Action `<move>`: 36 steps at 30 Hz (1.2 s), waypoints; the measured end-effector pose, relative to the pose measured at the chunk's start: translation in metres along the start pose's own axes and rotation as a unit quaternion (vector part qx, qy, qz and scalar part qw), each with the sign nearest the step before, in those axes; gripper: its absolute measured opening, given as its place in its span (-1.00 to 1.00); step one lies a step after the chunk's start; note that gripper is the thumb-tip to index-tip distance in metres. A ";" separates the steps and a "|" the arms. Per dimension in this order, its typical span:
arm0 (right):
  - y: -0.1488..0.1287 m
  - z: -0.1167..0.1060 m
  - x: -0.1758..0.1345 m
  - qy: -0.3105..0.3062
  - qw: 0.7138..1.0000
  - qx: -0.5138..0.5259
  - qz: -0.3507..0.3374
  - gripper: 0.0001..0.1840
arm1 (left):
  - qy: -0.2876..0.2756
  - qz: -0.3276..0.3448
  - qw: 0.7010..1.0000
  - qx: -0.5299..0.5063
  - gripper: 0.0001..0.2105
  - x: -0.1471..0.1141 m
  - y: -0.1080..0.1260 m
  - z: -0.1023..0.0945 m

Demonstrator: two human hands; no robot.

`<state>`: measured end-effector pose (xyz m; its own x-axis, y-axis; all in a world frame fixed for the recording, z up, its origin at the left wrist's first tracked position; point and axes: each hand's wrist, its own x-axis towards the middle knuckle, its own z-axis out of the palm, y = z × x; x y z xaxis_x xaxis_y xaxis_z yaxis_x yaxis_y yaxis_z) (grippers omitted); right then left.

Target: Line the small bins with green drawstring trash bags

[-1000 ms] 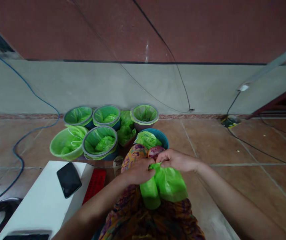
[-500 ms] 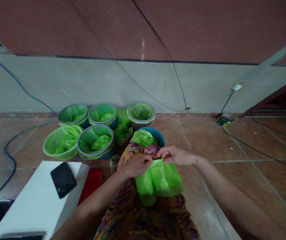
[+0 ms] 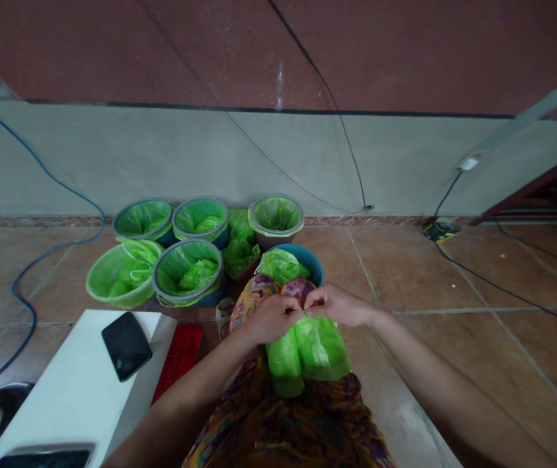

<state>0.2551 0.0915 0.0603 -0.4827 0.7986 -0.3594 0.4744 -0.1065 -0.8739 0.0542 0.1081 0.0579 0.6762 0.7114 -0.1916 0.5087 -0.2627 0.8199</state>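
A green plastic bag [image 3: 321, 351] hangs over my lap, pinched along its top edge by both hands. My left hand [image 3: 278, 316] grips it with thumb and fingertips closed together. Close beside it, my right hand [image 3: 331, 304] pinches the same edge, the two sets of fingertips almost touching. The bag falls in two parts, a narrow one on the left and a wider one on the right. Just beyond my knees stands a blue bucket [image 3: 313, 263] with a crumpled green bag [image 3: 282, 265] in it.
Several buckets lined with green bags, one a grey-rimmed bucket [image 3: 188, 302], stand by the wall [image 3: 171, 153]. A white box [image 3: 64, 383] at left bears a black phone [image 3: 126, 346], beside a red basket [image 3: 178, 354]. A blue cable [image 3: 29, 302] and a black cable [image 3: 507, 296] cross the floor.
My right hand has moved slightly left along the bag's edge, closing the gap to my left hand. The wider part of the bag has bunched in. The view has shifted slightly.
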 end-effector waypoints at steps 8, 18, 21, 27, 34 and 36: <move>0.010 0.023 -0.012 0.128 0.987 0.091 -0.023 -0.74 | 0.061 0.027 0.990 -0.126 -0.85 -0.005 -0.007 0.013; 0.022 0.027 -0.019 0.150 0.971 0.184 -0.034 -0.65 | 0.093 0.007 0.966 -0.243 -0.85 -0.008 -0.014 0.023; 0.022 0.023 -0.019 0.154 0.968 0.195 -0.023 -0.63 | 0.068 0.021 0.972 -0.222 -0.84 -0.007 -0.014 0.021; 0.003 0.009 -0.021 0.068 0.985 0.148 -0.063 -0.54 | 0.029 0.044 0.986 -0.156 -0.81 -0.004 -0.011 0.008; -0.005 0.001 -0.027 0.009 0.996 -0.092 -0.016 -0.64 | -0.081 0.008 0.997 0.004 -0.74 -0.001 0.008 -0.002; -0.008 0.003 -0.027 0.005 0.987 -0.158 -0.009 -0.72 | -0.098 -0.011 0.994 0.047 -0.76 0.001 0.014 0.000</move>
<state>0.2621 0.0690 0.0761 -0.4866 0.8045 -0.3406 0.6729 0.0965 -0.7334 0.0620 0.1054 0.0687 0.7506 0.5797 -0.3171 0.5655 -0.3155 0.7620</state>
